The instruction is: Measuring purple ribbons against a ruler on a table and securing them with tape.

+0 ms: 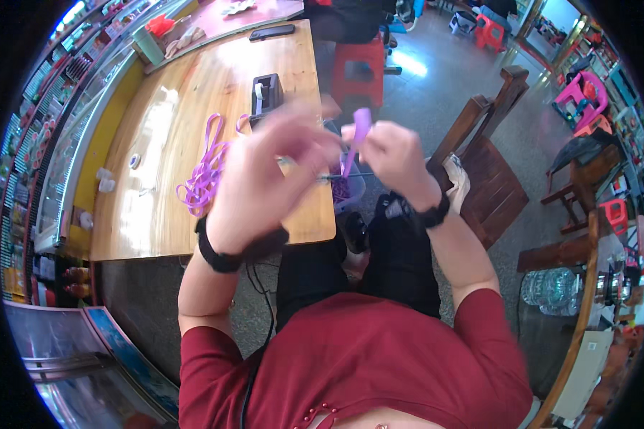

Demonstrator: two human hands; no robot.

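My right hand (395,159) is closed on a purple ribbon (363,124), whose flat end rises above the fingers while a thin length hangs below. Just to its left, my left hand (268,171) is raised over the table edge, smeared by motion. Whether its fingers grip anything does not show. A loose tangle of purple ribbon (202,184) lies on the wooden table (172,229), partly behind my left hand. Below the hands, beside the table edge, a pale tub (348,194) holds purple pieces. A thin dark rod crosses over it, its left part hidden.
A black tape dispenser (266,91) stands beyond my left hand. A phone (272,32) lies at the table's far end, and a small roll (134,161) lies at left. A wooden chair (486,171) is to my right, and a red stool (359,71) stands past the table.
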